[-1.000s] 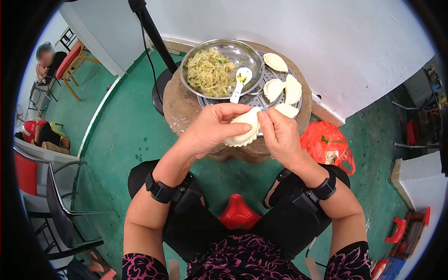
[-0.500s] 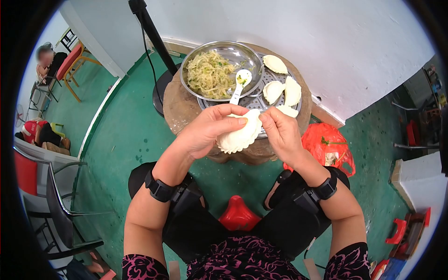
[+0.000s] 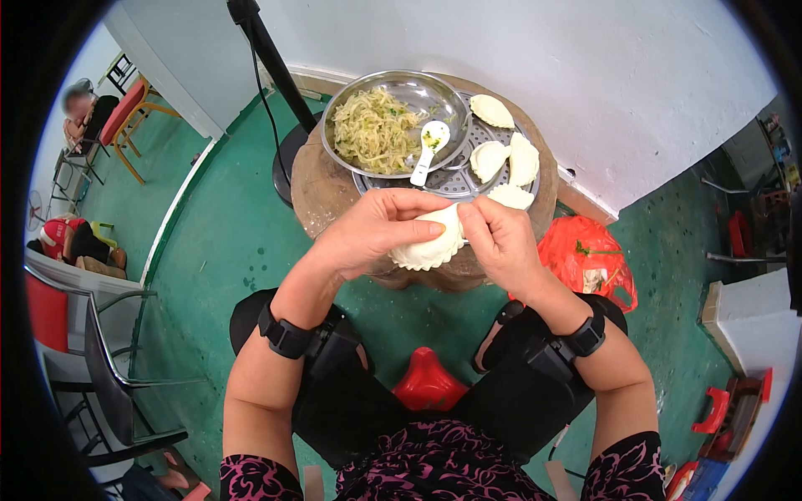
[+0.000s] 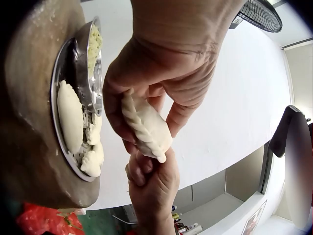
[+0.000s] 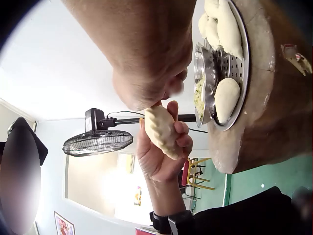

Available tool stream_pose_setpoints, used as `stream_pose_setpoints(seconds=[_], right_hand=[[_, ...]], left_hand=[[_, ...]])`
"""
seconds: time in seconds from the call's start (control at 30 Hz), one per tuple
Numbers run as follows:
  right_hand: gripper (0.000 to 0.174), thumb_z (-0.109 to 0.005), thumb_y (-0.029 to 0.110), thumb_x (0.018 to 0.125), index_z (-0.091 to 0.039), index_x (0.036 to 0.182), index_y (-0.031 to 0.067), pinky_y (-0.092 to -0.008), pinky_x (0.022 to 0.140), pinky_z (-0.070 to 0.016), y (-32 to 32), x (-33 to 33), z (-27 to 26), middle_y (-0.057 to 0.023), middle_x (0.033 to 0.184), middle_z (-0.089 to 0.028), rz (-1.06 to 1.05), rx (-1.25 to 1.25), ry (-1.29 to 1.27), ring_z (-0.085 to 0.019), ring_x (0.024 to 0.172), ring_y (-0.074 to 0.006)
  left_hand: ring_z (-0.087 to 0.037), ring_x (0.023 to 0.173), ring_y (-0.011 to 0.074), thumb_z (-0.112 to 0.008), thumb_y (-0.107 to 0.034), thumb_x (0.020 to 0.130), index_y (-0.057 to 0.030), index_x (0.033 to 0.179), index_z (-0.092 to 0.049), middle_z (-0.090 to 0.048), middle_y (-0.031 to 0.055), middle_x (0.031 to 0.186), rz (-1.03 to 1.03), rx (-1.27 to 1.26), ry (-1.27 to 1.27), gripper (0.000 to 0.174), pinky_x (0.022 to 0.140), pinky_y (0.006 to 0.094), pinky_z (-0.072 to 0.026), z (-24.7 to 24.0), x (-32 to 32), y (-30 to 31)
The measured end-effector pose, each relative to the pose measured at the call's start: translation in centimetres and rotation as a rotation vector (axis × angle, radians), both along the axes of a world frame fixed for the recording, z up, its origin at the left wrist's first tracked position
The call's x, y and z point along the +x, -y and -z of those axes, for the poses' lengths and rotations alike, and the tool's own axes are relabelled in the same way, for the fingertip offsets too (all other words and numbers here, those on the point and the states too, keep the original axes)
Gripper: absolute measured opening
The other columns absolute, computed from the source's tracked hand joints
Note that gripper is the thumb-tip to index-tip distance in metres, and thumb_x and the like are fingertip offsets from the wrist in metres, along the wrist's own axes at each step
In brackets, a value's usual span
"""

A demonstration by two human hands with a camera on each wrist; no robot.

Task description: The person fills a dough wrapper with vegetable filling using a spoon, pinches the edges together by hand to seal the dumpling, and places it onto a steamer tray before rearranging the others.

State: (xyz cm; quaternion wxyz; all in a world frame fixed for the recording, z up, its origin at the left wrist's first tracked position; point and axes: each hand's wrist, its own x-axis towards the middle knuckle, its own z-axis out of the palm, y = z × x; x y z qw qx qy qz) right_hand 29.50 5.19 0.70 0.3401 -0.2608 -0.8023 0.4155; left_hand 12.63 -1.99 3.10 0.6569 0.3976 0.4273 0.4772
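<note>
A pale half-moon dumpling [image 3: 428, 247] with a pleated edge is in my left hand [image 3: 372, 232], thumb on its near face and fingers behind. At the dumpling's right end, my right hand [image 3: 506, 240] pinches the rim between thumb and curled forefinger. In the left wrist view, the twisted pleats run along the dumpling [image 4: 146, 126] down toward the right hand [image 4: 154, 191]. Beyond the hands, several finished dumplings [image 3: 524, 160] lie on a perforated metal tray [image 3: 455, 182]. A steel bowl [image 3: 447, 90] beside them holds shredded filling [image 3: 372, 134] and a white spoon [image 3: 424, 163].
Bowl and tray stand on a round wooden stump table [image 3: 313, 188] against the wall. A red plastic bag [image 3: 585, 259] sits on the floor to its right. Behind the bowl rises a black fan pole [image 3: 280, 71]. Chairs [image 3: 109, 359] and a seated person [image 3: 83, 117] are at left.
The dumpling dipped and tilted toward the left, then came back up level between the hands. The right thumb has shifted slightly along its edge. Tray and bowl stay as they were.
</note>
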Motion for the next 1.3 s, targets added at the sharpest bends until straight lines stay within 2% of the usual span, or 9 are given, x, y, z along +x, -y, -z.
stream_pose_setpoints(seconds=[0.1,0.2,0.3,0.5,0.7,0.8,1.1,1.2,1.3], right_hand=[[0.035,-0.048,0.021,0.088,-0.046,0.062,-0.0019,-0.0306,0.045,-0.0353,-0.1,0.0,-0.1,-0.0087,0.049,-0.045,-0.029,-0.107,-0.033,-0.041,0.046,-0.0128],[0.041,-0.047,0.028,0.089,-0.046,0.061,-0.0017,-0.0287,0.045,-0.0352,-1.0,1.2,-0.5,-0.0051,0.049,-0.045,-0.111,-0.398,-0.051,-0.04,0.048,-0.0095],[0.043,-0.045,0.032,0.09,-0.046,0.062,-0.0014,-0.0275,0.046,-0.0343,-1.2,0.6,-0.1,-0.0039,0.049,-0.042,0.003,-0.363,-0.022,-0.037,0.048,-0.0094],[0.04,-0.047,0.03,0.089,-0.046,0.064,-0.0014,-0.0278,0.045,-0.0323,-1.4,0.2,1.3,-0.0052,0.051,-0.039,-0.065,-0.084,-0.041,-0.034,0.05,-0.0106],[0.04,-0.048,0.03,0.088,-0.045,0.064,-0.0017,-0.0283,0.046,-0.0325,-1.4,0.4,0.7,-0.0056,0.052,-0.04,-0.148,-0.103,-0.005,-0.034,0.051,-0.0108],[0.039,-0.048,0.028,0.088,-0.045,0.064,-0.0019,-0.0286,0.046,-0.0324,-1.2,0.4,0.7,-0.0056,0.053,-0.041,-0.219,-0.265,-0.037,-0.035,0.051,-0.0104],[0.038,-0.046,0.026,0.088,-0.047,0.063,-0.0016,-0.0264,0.044,-0.0321,-1.1,0.4,0.7,-0.0038,0.051,-0.042,-0.166,-0.115,0.052,-0.036,0.049,-0.0084],[0.039,-0.045,0.028,0.089,-0.048,0.063,0.0003,-0.0251,0.044,-0.0329,-0.8,0.8,-0.7,-0.0013,0.051,-0.044,-0.198,-0.399,0.043,-0.039,0.048,-0.0074],[0.037,-0.044,0.03,0.09,-0.051,0.067,0.0017,-0.0225,0.047,-0.0353,-1.9,1.7,-0.8,0.0005,0.057,-0.048,-0.289,-0.654,0.019,-0.043,0.053,-0.0062]], left_hand=[[-0.058,0.086,0.0125,-0.058,-0.005,0.079,0.0015,0.109,-0.053,-0.06,0.008,0.096,-0.02,0.004,0.027,0.032,0.076,0.0248,-0.0469,0.1,-0.2,-0.1],[-0.059,0.085,0.0141,-0.058,-0.007,0.079,0.0008,0.107,-0.053,-0.061,0.0088,0.096,-0.071,-0.014,0.047,0.029,0.075,0.026,-0.0481,0.5,-0.6,-0.1],[-0.061,0.081,0.0164,-0.058,-0.01,0.08,0.0005,0.105,-0.053,-0.061,0.0098,0.095,-0.078,-0.035,0.106,0.028,0.072,0.028,-0.0499,0.6,-0.7,-0.1],[-0.062,0.076,0.019,-0.057,-0.012,0.08,0.0011,0.104,-0.054,-0.061,0.0109,0.093,-0.025,-0.037,0.14,0.027,0.068,0.0304,-0.0515,0.7,-0.5,-0.2],[-0.06,0.078,0.0141,-0.057,-0.01,0.08,0.0019,0.103,-0.056,-0.061,0.0085,0.091,0.023,-0.049,0.066,0.026,0.071,0.0266,-0.0493,0.7,-0.5,-0.1],[-0.059,0.08,0.0111,-0.057,-0.009,0.08,0.0021,0.103,-0.057,-0.061,0.0067,0.091,0.074,-0.044,-0.001,0.025,0.072,0.0239,-0.0477,0.4,-0.6,0.0],[-0.059,0.078,0.0104,-0.058,-0.008,0.08,0.0034,0.102,-0.057,-0.062,0.0082,0.089,0.055,-0.001,-0.102,0.025,0.068,0.0227,-0.0486,0.3,-0.7,-0.1],[-0.06,0.077,0.0107,-0.059,-0.008,0.08,0.0028,0.101,-0.056,-0.062,0.0087,0.089,0.07,-0.006,-0.062,0.024,0.068,0.0225,-0.0486,0.3,-1.1,-0.1],[-0.06,0.076,0.0109,-0.059,-0.009,0.08,0.0011,0.098,-0.055,-0.063,0.0091,0.088,0.101,-0.026,0.036,0.022,0.066,0.0221,-0.0484,0.2,-1.3,0.1]])
